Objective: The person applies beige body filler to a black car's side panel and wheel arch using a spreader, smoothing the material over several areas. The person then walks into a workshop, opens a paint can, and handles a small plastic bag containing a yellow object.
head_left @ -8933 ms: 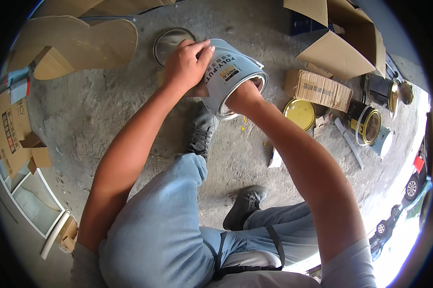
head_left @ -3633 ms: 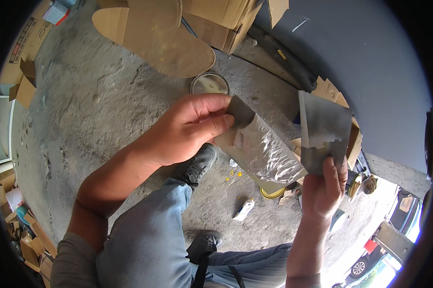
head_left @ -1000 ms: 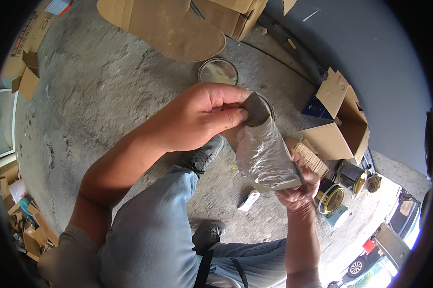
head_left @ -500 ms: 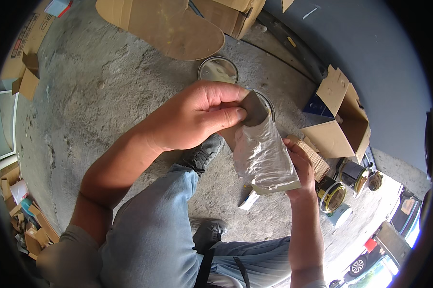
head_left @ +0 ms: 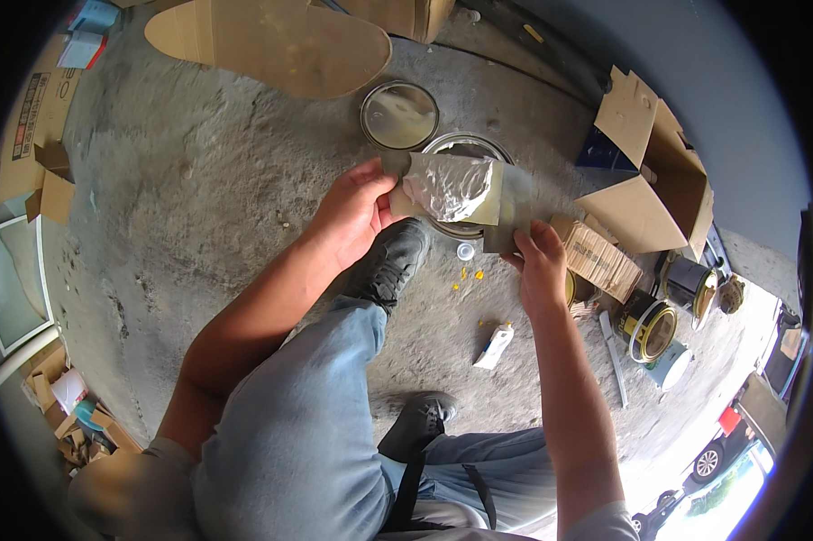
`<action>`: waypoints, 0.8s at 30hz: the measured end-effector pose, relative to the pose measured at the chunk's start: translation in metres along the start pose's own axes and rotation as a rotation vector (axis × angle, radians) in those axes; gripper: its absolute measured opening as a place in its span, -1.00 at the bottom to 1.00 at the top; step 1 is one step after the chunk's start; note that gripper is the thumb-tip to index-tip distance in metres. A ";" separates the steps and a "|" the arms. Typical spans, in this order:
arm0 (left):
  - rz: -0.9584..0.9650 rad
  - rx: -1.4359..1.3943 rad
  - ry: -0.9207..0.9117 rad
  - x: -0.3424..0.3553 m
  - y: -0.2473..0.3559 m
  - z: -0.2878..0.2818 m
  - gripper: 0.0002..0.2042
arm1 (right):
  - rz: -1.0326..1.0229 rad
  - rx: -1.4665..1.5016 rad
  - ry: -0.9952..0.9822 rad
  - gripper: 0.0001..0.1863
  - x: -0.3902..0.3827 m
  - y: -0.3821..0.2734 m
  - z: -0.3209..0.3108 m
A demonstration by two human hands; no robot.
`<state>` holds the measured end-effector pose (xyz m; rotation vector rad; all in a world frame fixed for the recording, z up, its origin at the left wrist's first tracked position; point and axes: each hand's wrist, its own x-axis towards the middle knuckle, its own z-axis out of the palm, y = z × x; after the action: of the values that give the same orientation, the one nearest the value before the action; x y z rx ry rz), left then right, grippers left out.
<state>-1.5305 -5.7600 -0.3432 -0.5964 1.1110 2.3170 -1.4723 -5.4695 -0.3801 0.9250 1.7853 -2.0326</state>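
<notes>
My left hand (head_left: 351, 215) pinches the edge of a flat grey putty spreader (head_left: 396, 164). A thick layer of white putty (head_left: 452, 185) lies across it. Between the thumb and fingers of my right hand (head_left: 542, 270) is a second flat spreader (head_left: 513, 194), its blade up against the right side of the putty-covered one. Both blades are over an open round can (head_left: 468, 140), whose inside they partly cover. Beyond it to the left, a round lid (head_left: 399, 115) with pale smears rests on the concrete floor.
A white tube (head_left: 494, 346), a small clear cap (head_left: 465, 252) and yellow blobs lie on the floor between my arms. To the right are an open cardboard box (head_left: 645, 203), corrugated cardboard (head_left: 600, 257) and several paint cans. My shoe (head_left: 393, 261) is close to the can.
Both hands have come lower, over the can. The putty-covered spreader has turned from slanting downward to lying nearly crosswise, and the right hand's blade now shows beside it.
</notes>
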 end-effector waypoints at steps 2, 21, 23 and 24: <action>-0.047 0.058 0.033 0.003 -0.014 -0.005 -0.77 | 0.008 -0.037 0.008 -0.76 0.000 -0.001 0.000; 0.026 0.420 0.327 0.008 -0.049 -0.038 -0.77 | -0.045 -0.934 0.588 -0.50 -0.117 0.239 -0.110; 0.080 0.469 0.405 0.002 -0.043 -0.043 -0.77 | 0.025 -0.983 0.612 -0.51 -0.115 0.241 -0.113; 0.071 0.453 0.395 -0.003 -0.038 -0.047 -0.80 | 0.040 -1.019 0.613 -0.51 -0.115 0.241 -0.116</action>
<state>-1.4968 -5.7777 -0.3907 -0.8621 1.7976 1.9434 -1.2105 -5.4283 -0.5002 1.2157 2.6067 -0.5633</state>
